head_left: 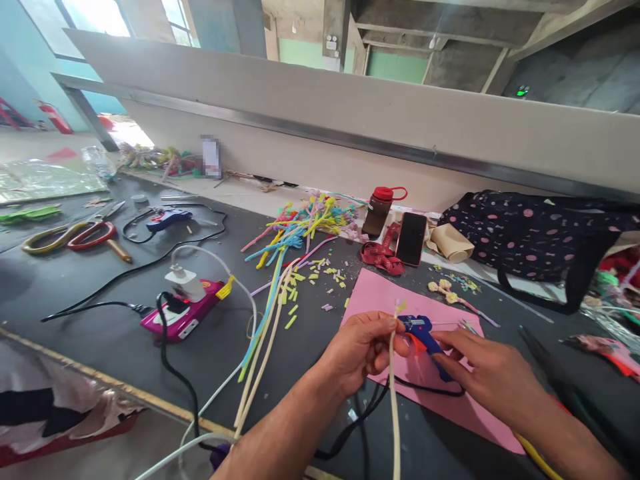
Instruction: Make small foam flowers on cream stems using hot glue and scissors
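Observation:
My left hand (367, 343) pinches a long cream chenille stem (393, 407) near its top. The stem hangs down past the table's near edge, and a small yellow and purple tuft (400, 306) sits at its tip. Just right of it, a blue hot glue gun (423, 333) with an orange trigger is over the pink sheet (367, 300). My right hand (480, 367) has its fingers closed around the gun's handle. A black cord runs from the gun toward the lower left.
Colourful chenille stems (310, 220) and short cut pieces (320, 273) lie mid-table. At left are a magenta power strip (183, 323), scissors (75, 233) and another glue gun (170, 219). Behind stand a bottle (379, 213) and a phone (411, 239); a patterned bag (525, 233) lies right.

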Demonstrator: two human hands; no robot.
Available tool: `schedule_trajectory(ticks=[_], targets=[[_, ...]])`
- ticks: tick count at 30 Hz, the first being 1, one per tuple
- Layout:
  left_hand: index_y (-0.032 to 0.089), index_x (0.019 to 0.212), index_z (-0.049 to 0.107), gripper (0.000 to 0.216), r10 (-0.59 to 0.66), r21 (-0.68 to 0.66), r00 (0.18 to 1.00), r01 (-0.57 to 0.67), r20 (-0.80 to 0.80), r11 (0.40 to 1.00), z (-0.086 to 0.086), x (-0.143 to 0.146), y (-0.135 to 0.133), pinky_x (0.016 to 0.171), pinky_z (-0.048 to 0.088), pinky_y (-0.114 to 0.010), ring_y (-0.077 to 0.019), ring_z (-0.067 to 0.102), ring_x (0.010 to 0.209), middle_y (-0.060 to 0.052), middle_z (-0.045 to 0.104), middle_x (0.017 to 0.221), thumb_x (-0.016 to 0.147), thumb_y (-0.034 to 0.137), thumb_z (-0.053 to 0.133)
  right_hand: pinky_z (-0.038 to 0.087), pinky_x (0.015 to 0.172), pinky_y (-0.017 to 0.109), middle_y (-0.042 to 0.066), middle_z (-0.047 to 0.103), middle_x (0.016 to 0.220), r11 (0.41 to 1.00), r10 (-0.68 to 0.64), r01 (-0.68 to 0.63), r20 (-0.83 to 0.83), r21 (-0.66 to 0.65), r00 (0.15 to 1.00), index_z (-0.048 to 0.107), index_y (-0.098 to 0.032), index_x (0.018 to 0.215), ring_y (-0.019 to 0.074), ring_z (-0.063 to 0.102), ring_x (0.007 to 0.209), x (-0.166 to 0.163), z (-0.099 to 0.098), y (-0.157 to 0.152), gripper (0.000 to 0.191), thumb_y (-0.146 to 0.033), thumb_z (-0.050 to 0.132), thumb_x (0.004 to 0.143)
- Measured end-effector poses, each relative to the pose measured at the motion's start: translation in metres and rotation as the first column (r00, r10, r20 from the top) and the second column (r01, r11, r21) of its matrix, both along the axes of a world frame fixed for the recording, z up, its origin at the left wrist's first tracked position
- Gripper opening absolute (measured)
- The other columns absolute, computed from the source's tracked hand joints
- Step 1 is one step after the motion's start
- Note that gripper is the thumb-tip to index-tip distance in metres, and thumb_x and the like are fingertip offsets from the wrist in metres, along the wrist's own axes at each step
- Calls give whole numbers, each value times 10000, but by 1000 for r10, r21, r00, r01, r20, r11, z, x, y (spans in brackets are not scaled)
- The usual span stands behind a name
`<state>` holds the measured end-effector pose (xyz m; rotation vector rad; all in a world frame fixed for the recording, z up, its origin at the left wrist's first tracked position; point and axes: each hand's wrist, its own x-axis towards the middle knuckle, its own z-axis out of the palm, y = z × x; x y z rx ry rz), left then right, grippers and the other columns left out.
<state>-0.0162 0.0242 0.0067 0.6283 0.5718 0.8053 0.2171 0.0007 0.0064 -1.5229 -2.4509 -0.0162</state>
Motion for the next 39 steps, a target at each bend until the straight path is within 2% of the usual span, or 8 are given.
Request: schedule_trajectory(ticks=[8,13,15,19,23,29,35,39], targets=[[118,672,603,146,-25,49,999,23,45,999,8,2,-9,275,222,-150,-26,429,313,-21,657,616,696,258,638,486,605,252,10,707,844,988,54,-59,-33,-140,998,661,-280,958,172,659,714,-25,8,26,236,-345,462,850],[125,719,637,152,-155,41,987,154,47,987,19,-2,-19,271,263,-150,-51,474,339,-20,659,602,695,275,643,499,674,270,33,710,917,967,102,-132,-143,-216,984,667,-239,981,196,660,802,-51,16,54,268,-293,462,817],[124,708,641,162,-193,72,980,190,39,979,21,-6,-20,270,249,-153,-46,464,337,-23,659,609,701,286,642,498,674,275,41,711,912,957,140,-178,-173,-231,975,671,-216,974,190,661,777,-66,16,67,273,-298,449,838],[136,676,633,146,-146,109,989,144,5,983,19,-14,-14,299,272,-150,-36,449,339,-10,642,600,719,275,623,482,684,246,4,714,887,951,227,-242,-96,-194,969,682,-222,919,154,653,758,-100,13,95,235,-275,463,852],[146,673,633,143,-150,153,989,146,10,977,19,-11,-8,322,293,-148,-35,436,343,5,607,574,729,276,615,461,708,254,6,709,905,965,209,-208,-13,-161,978,685,-214,918,166,642,811,-127,9,125,231,-260,470,848],[151,660,623,147,-175,240,985,169,4,956,30,-3,-4,329,300,-150,-41,428,349,12,557,545,744,266,584,458,749,278,30,684,952,980,144,-124,125,-155,982,675,-207,938,191,619,894,-149,0,163,212,-246,482,860],[157,634,617,144,-122,235,992,125,-24,964,38,-4,-3,364,304,-161,-35,402,351,11,574,554,745,238,574,498,798,393,74,568,1136,965,164,-112,214,-236,963,543,-163,1129,195,585,951,-165,-8,173,273,-294,518,891],[153,619,609,145,-145,234,988,152,-46,960,39,-4,-4,368,316,-161,-40,418,359,12,572,551,737,232,579,500,798,398,80,557,1152,957,150,-96,179,-275,972,528,-161,1151,197,583,957,-169,-12,179,292,-292,521,890]])
